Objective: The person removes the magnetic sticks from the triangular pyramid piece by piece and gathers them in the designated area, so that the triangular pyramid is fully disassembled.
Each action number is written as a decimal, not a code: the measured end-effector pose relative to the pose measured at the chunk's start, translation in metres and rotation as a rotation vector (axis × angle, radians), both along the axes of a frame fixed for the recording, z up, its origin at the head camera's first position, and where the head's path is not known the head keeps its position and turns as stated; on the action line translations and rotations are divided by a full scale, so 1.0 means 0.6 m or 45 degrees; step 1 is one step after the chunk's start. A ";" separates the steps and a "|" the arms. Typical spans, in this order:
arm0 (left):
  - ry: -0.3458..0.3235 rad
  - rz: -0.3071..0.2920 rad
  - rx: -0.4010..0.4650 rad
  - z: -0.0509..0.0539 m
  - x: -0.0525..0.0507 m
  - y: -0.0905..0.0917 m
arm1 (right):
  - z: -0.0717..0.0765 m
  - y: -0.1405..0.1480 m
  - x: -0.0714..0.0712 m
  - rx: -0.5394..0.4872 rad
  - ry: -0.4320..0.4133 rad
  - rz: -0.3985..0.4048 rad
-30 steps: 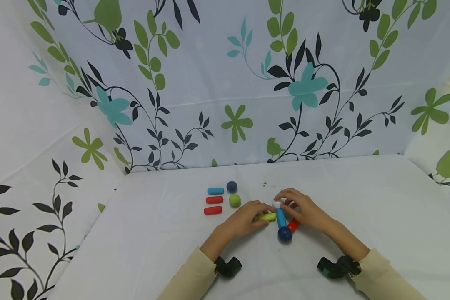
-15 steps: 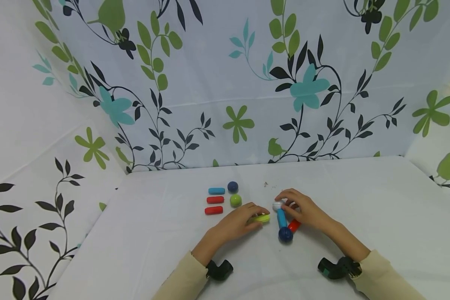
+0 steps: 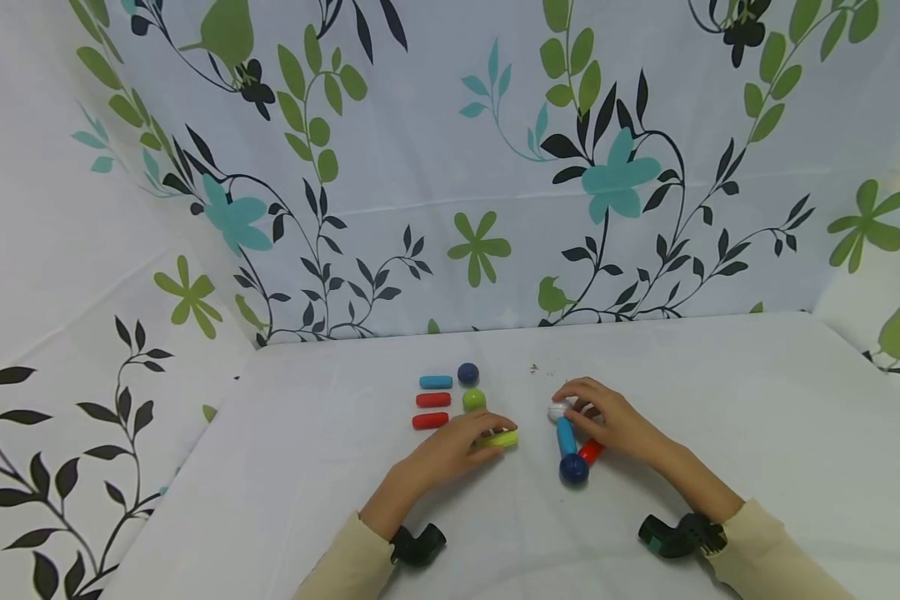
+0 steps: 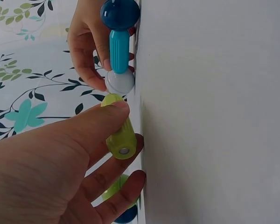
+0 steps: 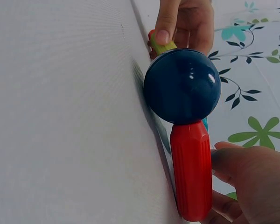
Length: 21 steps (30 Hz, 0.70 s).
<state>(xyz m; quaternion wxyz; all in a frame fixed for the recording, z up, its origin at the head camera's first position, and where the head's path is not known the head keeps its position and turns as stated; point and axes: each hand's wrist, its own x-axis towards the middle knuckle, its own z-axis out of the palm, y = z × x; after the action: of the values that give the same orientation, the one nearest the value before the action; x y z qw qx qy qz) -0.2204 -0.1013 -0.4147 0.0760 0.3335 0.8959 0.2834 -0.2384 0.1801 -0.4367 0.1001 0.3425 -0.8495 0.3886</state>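
My left hand (image 3: pixel 446 450) pinches a yellow-green rod (image 4: pixel 121 135) between thumb and fingers, just above the table. A round metal spot shows on the rod's end in the left wrist view. Farther right, my right hand (image 3: pixel 607 417) holds a white ball (image 3: pixel 558 412) with its fingertips. A light blue rod (image 3: pixel 566 436) joins that ball to a dark blue ball (image 3: pixel 573 469). From the dark blue ball a red rod (image 5: pixel 191 172) runs back under the right hand; the head view shows only part of it. The left hand and its rod stand apart from this joined piece.
Behind the left hand lie a light blue rod (image 3: pixel 436 382) and two red rods, the upper (image 3: pixel 433 400) and the lower (image 3: pixel 431 421). Beside them sit a dark blue ball (image 3: pixel 468 373) and a green ball (image 3: pixel 474 399). A patterned cloth (image 3: pixel 390 167) hangs behind the white table (image 3: pixel 307 467).
My left hand has moved left, carrying the yellow-green rod away from the white ball and light blue rod. The right hand and the joined piece have stayed nearly in place.
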 end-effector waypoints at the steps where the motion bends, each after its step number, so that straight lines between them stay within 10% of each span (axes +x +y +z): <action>1: 0.003 0.002 -0.003 0.000 0.000 -0.003 | 0.000 0.000 0.000 0.004 -0.011 -0.004; 21: 0.023 0.057 0.011 0.010 0.004 -0.059 | -0.004 0.001 -0.001 -0.021 0.017 0.013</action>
<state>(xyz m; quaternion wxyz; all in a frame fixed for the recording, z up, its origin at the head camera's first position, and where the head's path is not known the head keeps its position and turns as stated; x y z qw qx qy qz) -0.2179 -0.1368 -0.4089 0.0601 0.3161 0.9026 0.2860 -0.2391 0.1808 -0.4391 0.1064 0.3483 -0.8440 0.3938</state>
